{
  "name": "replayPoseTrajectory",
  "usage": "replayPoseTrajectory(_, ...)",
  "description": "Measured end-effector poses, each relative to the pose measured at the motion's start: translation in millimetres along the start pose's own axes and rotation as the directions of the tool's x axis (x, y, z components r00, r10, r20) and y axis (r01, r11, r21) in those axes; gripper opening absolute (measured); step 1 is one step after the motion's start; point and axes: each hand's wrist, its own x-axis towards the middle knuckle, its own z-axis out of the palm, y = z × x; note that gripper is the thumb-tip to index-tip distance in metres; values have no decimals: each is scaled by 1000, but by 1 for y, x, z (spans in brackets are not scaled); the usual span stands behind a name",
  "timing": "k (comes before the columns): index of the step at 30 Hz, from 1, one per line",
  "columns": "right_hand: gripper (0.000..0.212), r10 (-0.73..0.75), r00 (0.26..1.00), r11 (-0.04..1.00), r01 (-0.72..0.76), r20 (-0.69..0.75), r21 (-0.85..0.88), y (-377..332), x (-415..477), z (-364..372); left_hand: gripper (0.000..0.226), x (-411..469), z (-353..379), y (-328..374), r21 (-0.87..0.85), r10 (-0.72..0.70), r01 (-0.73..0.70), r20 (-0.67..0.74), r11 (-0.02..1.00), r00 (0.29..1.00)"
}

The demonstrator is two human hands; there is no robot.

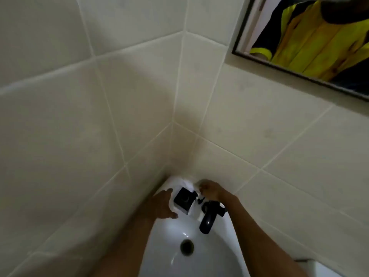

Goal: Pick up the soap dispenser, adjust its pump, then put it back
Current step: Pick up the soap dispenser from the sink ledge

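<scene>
sink (169,262) white, corner of cream tiled wall (259,136); mirror (299,37) above.

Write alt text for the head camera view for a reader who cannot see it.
Two bare hands work at the back corner of a white sink: the left hand cups a white soap dispenser with a black square top, while the right hand reaches in beside it, behind a black faucet. Cream wall tiles fill the view, a mirror at upper right.

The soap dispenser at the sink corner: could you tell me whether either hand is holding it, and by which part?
The left hand cups the soap dispenser by its left side. The right hand is beside its black top; whether it grips anything cannot be told.
</scene>
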Motion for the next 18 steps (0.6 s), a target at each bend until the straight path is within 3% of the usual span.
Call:
replayPoseTrajectory(5,14,27,992,1000,-28,125,1,5,36,9,120,27,44,-7,-215,-156,135,-88,967,984)
replayPoseTrajectory(10,17,44,982,999,-43,182,-9,13,56,18,87,43,61,-2,-400,-185,83,-224,913,957)
replayPoseTrajectory(13,8,47,978,998,-39,205,-42,19,67,19,87,50,68,2,-408,-199,73,-274,910,941)
replayPoseTrajectory(18,23,50,979,998,-40,200,-54,17,67,19,82,60,88,-8,-466,-244,61,-343,883,907)
